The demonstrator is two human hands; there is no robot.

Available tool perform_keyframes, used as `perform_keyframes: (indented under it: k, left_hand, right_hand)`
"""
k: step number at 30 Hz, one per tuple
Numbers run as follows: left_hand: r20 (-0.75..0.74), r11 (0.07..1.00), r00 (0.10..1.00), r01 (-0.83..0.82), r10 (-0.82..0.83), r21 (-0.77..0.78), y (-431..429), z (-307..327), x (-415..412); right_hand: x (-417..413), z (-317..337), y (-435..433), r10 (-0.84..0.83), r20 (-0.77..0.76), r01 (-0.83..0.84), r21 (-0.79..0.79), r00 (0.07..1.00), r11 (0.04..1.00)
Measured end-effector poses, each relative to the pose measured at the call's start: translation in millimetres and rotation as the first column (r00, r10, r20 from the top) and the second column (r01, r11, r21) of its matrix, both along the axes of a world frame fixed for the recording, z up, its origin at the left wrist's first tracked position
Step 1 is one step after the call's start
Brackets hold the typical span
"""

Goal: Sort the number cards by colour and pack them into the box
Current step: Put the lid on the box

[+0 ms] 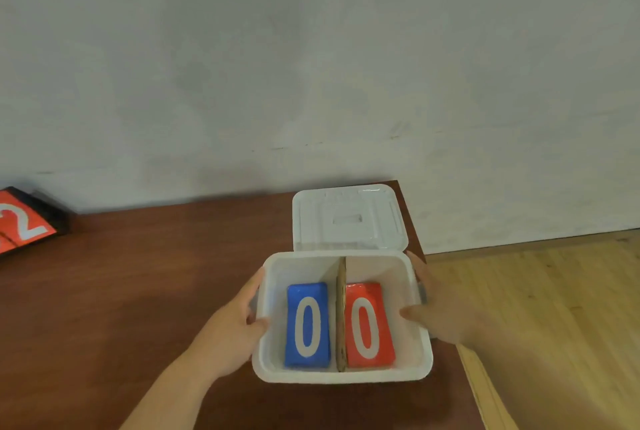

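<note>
The left hand (239, 320) and right hand (438, 311) clasp the white box (341, 377) by its side walls, and a rightward shove could slide it off the wooden table (138, 291), whose edge lies just beside the box.

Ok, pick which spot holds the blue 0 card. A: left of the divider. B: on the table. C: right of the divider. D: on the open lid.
A: the blue card lies in the box left of the cardboard divider, the red card on its right.

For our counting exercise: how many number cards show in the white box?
2: blue 0 card left of the cardboard divider, red 0 card right of it. Others may lie underneath.
</note>
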State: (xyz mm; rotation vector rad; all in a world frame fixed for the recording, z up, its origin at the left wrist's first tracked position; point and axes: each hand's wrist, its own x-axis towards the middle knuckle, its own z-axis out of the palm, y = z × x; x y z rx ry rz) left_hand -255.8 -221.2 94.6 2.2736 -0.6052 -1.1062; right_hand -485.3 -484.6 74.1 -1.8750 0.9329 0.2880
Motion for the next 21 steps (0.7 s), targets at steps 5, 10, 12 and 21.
perform_keyframes:
  k: [5, 10, 12, 21]
  left_hand:
    - [0.138, 0.995, 0.988, 0.056, -0.066, 0.081, 2, 3, 6]
    - [0.307, 0.993, 0.949, 0.035, -0.069, 0.115, -17, 10, 30]
    - [0.294, 0.998, 0.956, -0.036, 0.020, 0.050, -35, 3, 47]
    - [-0.063, 0.995, 0.993, -0.094, 0.096, 0.039, -140, -55, 107]
  right_hand:
    - [0, -6, 5, -0.048, 0.109, 0.044, 0.038, 0.993, 0.998]
    - [16, -13, -8, -0.176, 0.088, 0.175, 0.024, 0.980, 0.984]
    - [30, -14, -20, -0.287, 0.102, 0.288, 0.006, 0.953, 0.958]
    - [109, -31, -84, -0.426, 0.033, 0.426, 0.011, 0.904, 0.905]
